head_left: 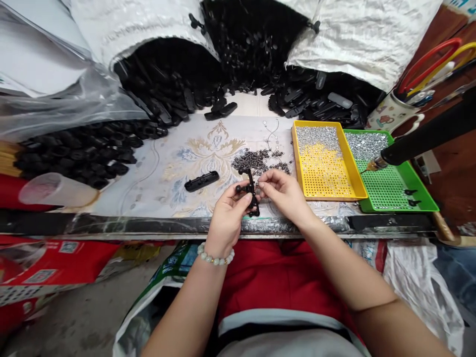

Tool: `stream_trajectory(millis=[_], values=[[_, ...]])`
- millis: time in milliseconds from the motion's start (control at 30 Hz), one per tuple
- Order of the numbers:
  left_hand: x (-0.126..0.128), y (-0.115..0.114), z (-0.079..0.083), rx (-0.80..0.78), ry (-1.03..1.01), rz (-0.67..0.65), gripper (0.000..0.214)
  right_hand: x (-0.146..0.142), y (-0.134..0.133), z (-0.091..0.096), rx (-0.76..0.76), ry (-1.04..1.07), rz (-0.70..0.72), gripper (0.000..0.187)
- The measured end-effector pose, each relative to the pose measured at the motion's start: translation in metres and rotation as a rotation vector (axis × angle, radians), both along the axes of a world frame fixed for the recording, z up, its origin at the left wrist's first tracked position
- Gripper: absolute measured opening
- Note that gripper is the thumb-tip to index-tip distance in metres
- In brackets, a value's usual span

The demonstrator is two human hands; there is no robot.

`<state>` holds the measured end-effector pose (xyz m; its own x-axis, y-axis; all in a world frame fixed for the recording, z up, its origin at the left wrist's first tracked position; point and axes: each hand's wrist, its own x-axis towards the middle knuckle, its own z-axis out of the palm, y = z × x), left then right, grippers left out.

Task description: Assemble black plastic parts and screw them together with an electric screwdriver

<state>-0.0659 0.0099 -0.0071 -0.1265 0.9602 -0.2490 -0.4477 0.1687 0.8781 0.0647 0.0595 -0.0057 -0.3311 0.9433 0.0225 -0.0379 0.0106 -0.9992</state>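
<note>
My left hand (231, 214) grips a black plastic bracket (251, 191) with several knobbed arms, held just above the table's front edge. Close against its right side is my right hand (279, 191), thumb and forefinger pinched together at the bracket; whatever is between those fingertips is too small to make out. Left of the hands, a long black plastic piece (201, 181) lies by itself on the patterned tablecloth. A loose heap of small dark screws (256, 159) spreads just behind the bracket.
Right of the hands stand a yellow tray (362, 191) and a green tray (427, 204) with small silver parts. An electric screwdriver (401, 148) hangs over the green one. Sacks (156, 20) spill black parts at the back. A plastic cup (46, 189) lies left.
</note>
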Motion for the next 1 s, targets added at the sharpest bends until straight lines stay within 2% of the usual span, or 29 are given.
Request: stream_trajectory(millis=[67,200,333,500,700,1000], values=[[0.0,0.0,-0.001,0.0,0.004,-0.004,0.032,-0.001,0.001,-0.001,0.012,-0.01,-0.031,0.007],[-0.001,0.001,0.0,-0.011,0.02,-0.012,0.032,0.003,0.001,0.0,0.127,-0.146,-0.113,0.006],[0.0,0.001,0.001,-0.02,0.024,-0.017,0.031,0.003,0.0,0.004,0.219,-0.264,-0.122,0.006],[0.0,0.001,0.0,-0.018,0.037,-0.016,0.032,0.002,-0.001,0.007,0.527,-0.447,-0.19,0.01],[-0.001,0.001,-0.001,-0.022,0.01,-0.003,0.033,0.003,-0.004,0.002,0.798,-0.497,-0.132,0.016],[-0.002,0.0,0.0,-0.011,-0.042,0.004,0.03,-0.001,-0.007,-0.003,0.86,-0.493,-0.122,0.017]])
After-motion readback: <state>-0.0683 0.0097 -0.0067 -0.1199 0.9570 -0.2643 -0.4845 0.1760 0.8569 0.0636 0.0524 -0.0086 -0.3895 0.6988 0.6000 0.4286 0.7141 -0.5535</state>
